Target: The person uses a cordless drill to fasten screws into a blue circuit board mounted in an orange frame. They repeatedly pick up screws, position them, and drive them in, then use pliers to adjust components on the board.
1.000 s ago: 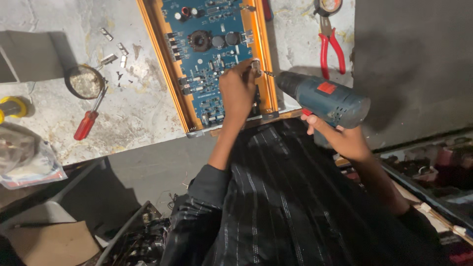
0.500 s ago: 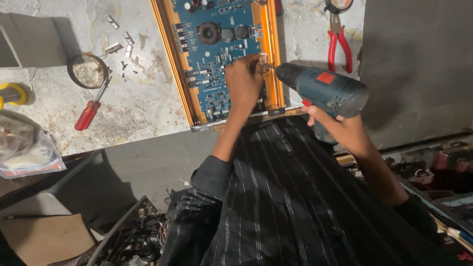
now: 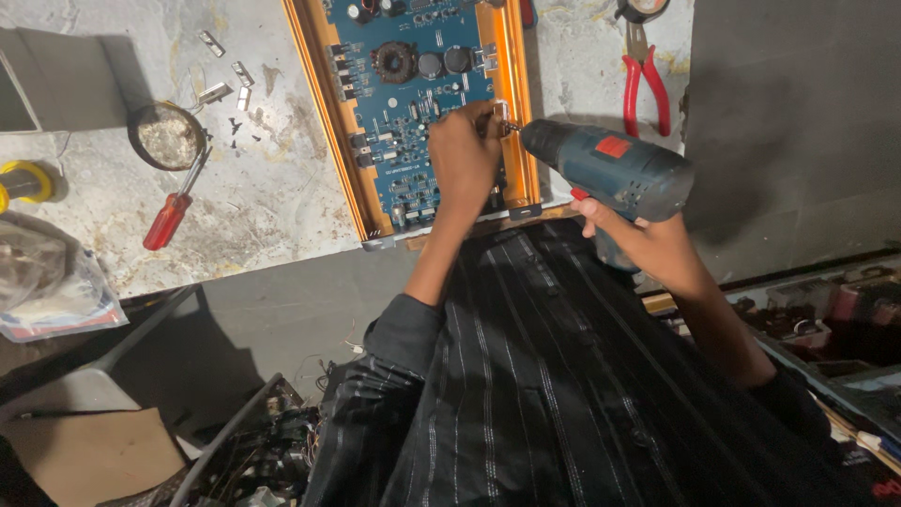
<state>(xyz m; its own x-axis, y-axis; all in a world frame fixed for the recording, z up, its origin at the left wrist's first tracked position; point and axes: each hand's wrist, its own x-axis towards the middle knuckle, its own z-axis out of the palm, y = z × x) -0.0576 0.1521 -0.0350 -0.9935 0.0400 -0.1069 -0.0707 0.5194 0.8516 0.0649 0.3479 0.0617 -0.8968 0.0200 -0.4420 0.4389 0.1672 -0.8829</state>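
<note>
Right, head view only: the blue cordless drill with a red patch (image 3: 610, 169) lies near-horizontal, bit tip meeting the right orange rail of the blue circuit board in its orange metal frame (image 3: 413, 103), which sits on the pale, stained stone tabletop (image 3: 263, 216) at its near edge. Right hand (image 3: 629, 235) is wrapped closed round the drill's handle from below, full fist, no gap showing. Left hand (image 3: 465, 160) rests on the board just beside the bit, fingers pinched together at the tip; looks like it steadies a small screw or the bit itself, cannot tell which, too small. To do it well, I'd judge: keep bit square to the screw head, light trigger, left fingertips clear of the spinning part, frame pressed flat so it doesn't skate. Elsewhere on the tabletop: red-handled screwdriver (image 3: 169, 221) beside a round dirty metal dish (image 3: 167, 136), loose small screws and clips (image 3: 235, 94) near it, red-handled pliers (image 3: 646, 84) right of the frame.
</note>
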